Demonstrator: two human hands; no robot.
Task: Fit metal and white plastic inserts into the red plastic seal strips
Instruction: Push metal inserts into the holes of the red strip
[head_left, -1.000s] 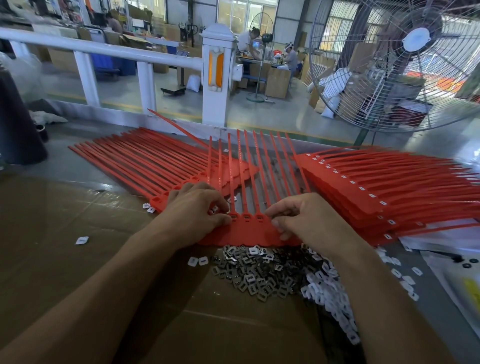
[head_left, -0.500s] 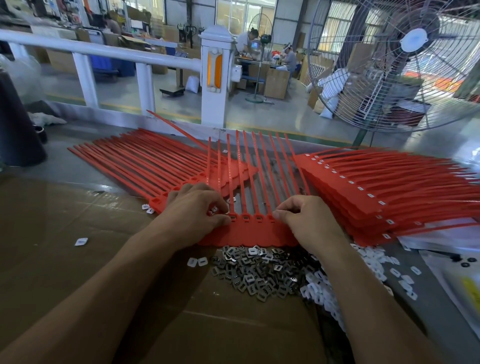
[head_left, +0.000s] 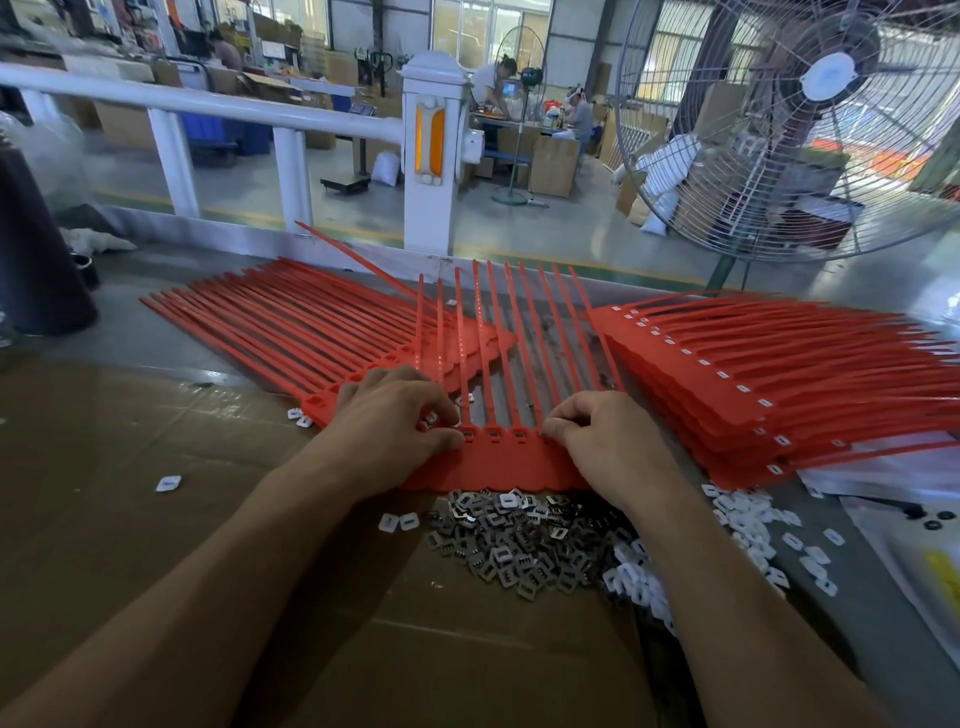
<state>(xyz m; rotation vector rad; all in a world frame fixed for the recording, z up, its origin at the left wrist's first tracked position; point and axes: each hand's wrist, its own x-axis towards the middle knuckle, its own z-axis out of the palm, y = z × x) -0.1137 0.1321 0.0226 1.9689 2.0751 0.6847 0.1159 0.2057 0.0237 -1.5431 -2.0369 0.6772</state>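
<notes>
Hands work the near edge of a joined sheet of red seal strips (head_left: 493, 462), tails fanned far. Step looks like insert fitting: left hand (head_left: 387, 421) curls fingertips onto the slot row at the left end, right hand (head_left: 605, 441) does the same at the right end. Both hands curled and pressing or pinching at the slots; whether an insert sits under either fingertip, cannot tell. Three open slots show between the hands. Next move probably calls for picking one piece from the piles and seating it square in a free slot. Metal inserts (head_left: 511, 540) heaped just near of the sheet, white plastic inserts (head_left: 743, 519) to their right. Fitted strip stack (head_left: 769, 384) right, unfitted stack (head_left: 291, 322) left. Cardboard (head_left: 156, 519) under forearms.
</notes>
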